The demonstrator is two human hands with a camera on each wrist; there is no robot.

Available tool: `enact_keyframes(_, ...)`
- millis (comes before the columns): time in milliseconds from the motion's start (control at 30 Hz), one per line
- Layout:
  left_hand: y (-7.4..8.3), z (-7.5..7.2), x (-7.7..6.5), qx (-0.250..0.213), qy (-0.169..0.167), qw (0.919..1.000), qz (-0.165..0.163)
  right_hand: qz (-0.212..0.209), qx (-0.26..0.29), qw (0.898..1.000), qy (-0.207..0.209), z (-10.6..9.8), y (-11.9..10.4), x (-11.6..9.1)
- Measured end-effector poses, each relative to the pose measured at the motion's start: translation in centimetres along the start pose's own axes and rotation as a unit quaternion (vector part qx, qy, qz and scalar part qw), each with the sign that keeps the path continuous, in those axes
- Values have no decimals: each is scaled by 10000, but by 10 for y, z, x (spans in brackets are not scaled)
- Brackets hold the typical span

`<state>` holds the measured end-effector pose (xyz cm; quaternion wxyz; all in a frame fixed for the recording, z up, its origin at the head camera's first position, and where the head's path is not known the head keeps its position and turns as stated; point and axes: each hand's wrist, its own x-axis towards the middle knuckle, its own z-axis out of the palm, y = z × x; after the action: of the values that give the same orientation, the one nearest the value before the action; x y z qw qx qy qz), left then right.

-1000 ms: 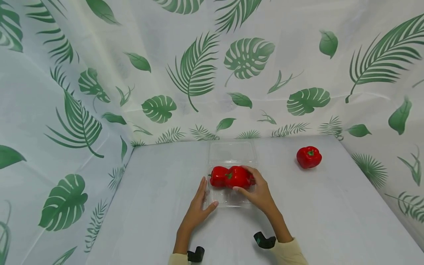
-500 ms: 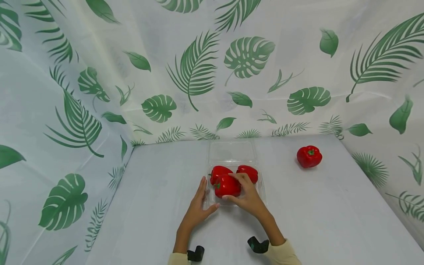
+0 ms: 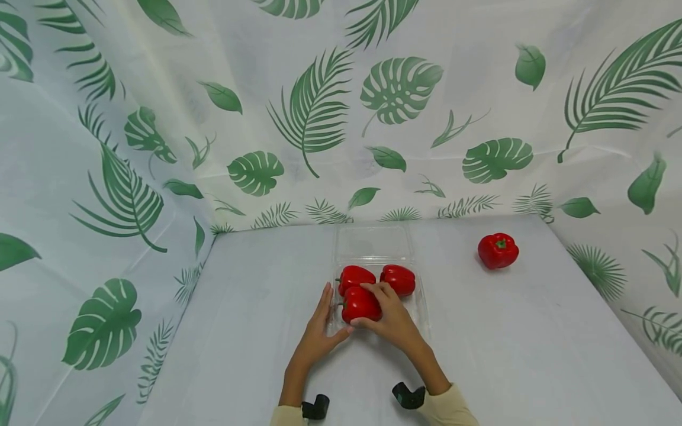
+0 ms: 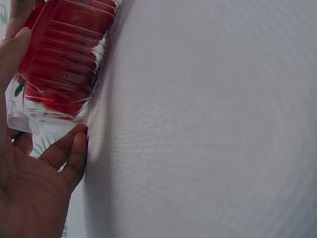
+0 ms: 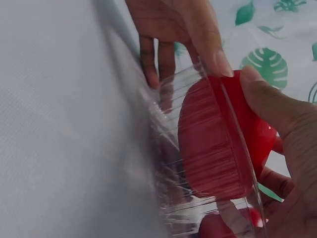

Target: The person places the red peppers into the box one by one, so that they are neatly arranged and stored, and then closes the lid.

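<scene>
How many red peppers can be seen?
4. The clear container holds three: back-left pepper, back-right pepper and front-left pepper. The fourth pepper lies on the table, far right.

This looks like a curtained-off booth: white cloth (image 3: 341, 130) printed with green leaves (image 3: 402, 89) hangs behind and along both sides of a pale table (image 3: 256, 284). The wider room cannot be told.

The box (image 3: 417, 305) is on the table (image 3: 533, 331). In it, two peppers (image 3: 398, 280) are behind, one front pepper (image 3: 360, 305) left. A lone pepper (image 3: 498, 251) lies right.
</scene>
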<state>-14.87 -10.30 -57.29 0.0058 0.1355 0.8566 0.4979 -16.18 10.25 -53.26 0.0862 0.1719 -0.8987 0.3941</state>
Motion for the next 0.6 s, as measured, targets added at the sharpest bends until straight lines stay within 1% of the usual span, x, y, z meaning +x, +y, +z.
enact_keyframes(133, 0, -1, 0, 19, 7, 10000, 64, -16, -205, 9998, -58, 0, -3, -1)
enact_keyframes(233, 0, -1, -1, -9, 23, 10000, 77, -5, -258, 9996, -107, 1, -3, -1)
enact_keyframes(333, 0, -1, -1, -7, 51, 9999, 109, -18, -177, 9997, -162, 0, -2, -1)
enact_keyframes(500, -1, 0, -1, 19, 60, 10000, 70, -82, -25, 9994, -349, -2, 2, -1)
enact_keyframes(600, -1, 0, -1, -16, 47, 10000, 65, -210, 104, 9992, -313, -3, 5, -1)
